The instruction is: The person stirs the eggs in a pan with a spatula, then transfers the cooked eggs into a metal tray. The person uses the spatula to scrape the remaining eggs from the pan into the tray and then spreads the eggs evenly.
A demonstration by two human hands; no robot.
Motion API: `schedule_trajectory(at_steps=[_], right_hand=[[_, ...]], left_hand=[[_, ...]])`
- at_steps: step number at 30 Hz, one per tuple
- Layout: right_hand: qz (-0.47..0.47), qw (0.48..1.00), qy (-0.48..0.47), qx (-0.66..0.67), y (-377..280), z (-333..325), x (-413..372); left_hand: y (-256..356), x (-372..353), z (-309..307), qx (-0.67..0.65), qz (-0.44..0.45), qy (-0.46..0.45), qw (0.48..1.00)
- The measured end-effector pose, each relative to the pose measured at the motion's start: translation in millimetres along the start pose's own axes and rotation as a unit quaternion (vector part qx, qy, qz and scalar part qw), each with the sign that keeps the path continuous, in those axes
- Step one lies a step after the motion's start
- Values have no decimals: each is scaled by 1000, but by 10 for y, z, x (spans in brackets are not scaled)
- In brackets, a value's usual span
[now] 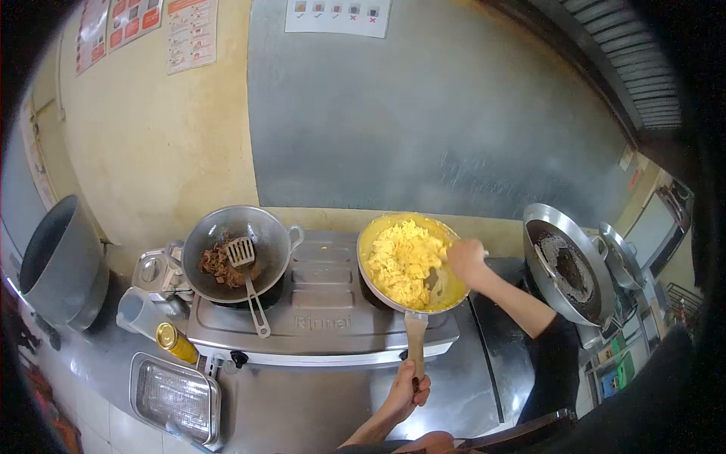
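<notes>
A pan (365, 233) full of yellow scrambled egg (401, 261) sits on the right burner of the steel stove (318, 284). Wrapped round the lower end of its pale handle (415, 340) is my left hand (407, 392). My right hand (467, 261) is closed at the pan's right rim, over the edge of the egg; what it grips is mostly hidden by the fingers. On the left burner stands a wok (198, 280) with brown chopped food (215, 265) and a slotted spatula (257, 306) leaning in it.
Right of the stove is a large wok (541, 216) of dark liquid, with another pan (622, 257) beyond. At left are a tall pot (68, 272), a plastic jug (138, 310), a yellow-labelled jar (178, 344) and a metal tray (175, 397). A wall stands behind the stove.
</notes>
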State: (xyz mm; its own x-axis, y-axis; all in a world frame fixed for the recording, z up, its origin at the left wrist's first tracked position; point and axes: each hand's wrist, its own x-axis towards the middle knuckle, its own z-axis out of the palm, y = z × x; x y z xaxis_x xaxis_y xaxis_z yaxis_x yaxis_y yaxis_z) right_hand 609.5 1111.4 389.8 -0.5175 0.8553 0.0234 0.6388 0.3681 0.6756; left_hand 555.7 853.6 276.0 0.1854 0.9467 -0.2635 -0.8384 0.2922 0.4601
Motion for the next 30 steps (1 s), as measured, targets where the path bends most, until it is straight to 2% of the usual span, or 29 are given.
schedule_trajectory(at_steps=[1, 3, 5, 8, 9, 11, 13, 14, 16, 17, 18, 19, 21, 23, 24, 25, 29, 30], right_hand=[[13, 1000, 13, 4, 36, 6, 165], [-23, 998, 41, 35, 271, 115, 456], [-12, 997, 43, 61, 435, -124, 286], [8, 990, 76, 118, 500, -304, 272], [22, 982, 92, 163, 461, -252, 191], [49, 983, 9, 176, 190, 55, 229], [-15, 984, 46, 171, -126, 550, 132], [-18, 985, 48, 167, -76, 404, 27], [-80, 977, -23, 196, 85, -90, -464], [-55, 977, -73, 193, 232, -132, -497], [-101, 976, 1, 194, 406, -266, -607], [-79, 991, -20, 104, 518, -441, -676], [-112, 989, -35, 91, 593, -749, -873], [-176, 981, -66, 52, 276, -822, -939], [-189, 980, -39, 46, 14, -697, -938], [-165, 984, -1, 62, -208, -535, -850], [-142, 988, 11, 61, -351, -446, -173], [-104, 992, -7, 76, -305, -370, 31]], left_hand=[[2, 3, 12, -3, -3, -2, 1000], [15, 17, 60, -7, -8, 10, 1000], [48, -10, 16, -1, -8, 25, 1000], [98, -2, -31, -23, -26, -13, 999], [93, -1, -30, -10, -18, -3, 1000], [97, -21, -19, 1, -23, 9, 1000], [109, -20, -20, 3, -18, 10, 1000], [135, 9, -34, 0, -15, 9, 1000], [78, 13, -102, -3, 0, -31, 1000], [23, 46, -149, -3, 3, -27, 1000], [39, 31, -131, 5, 1, -22, 1000], [81, 26, -106, 14, 3, -20, 1000], [88, 14, -79, 6, 14, -26, 1000], [104, 1, -42, 16, 10, 0, 1000], [94, -1, -35, 11, 13, 1, 1000], [86, -4, -34, 7, 11, 9, 1000], [28, 20, -69, -2, 21, 12, 1000], [-9, 42, -93, -12, 27, 7, 1000]])
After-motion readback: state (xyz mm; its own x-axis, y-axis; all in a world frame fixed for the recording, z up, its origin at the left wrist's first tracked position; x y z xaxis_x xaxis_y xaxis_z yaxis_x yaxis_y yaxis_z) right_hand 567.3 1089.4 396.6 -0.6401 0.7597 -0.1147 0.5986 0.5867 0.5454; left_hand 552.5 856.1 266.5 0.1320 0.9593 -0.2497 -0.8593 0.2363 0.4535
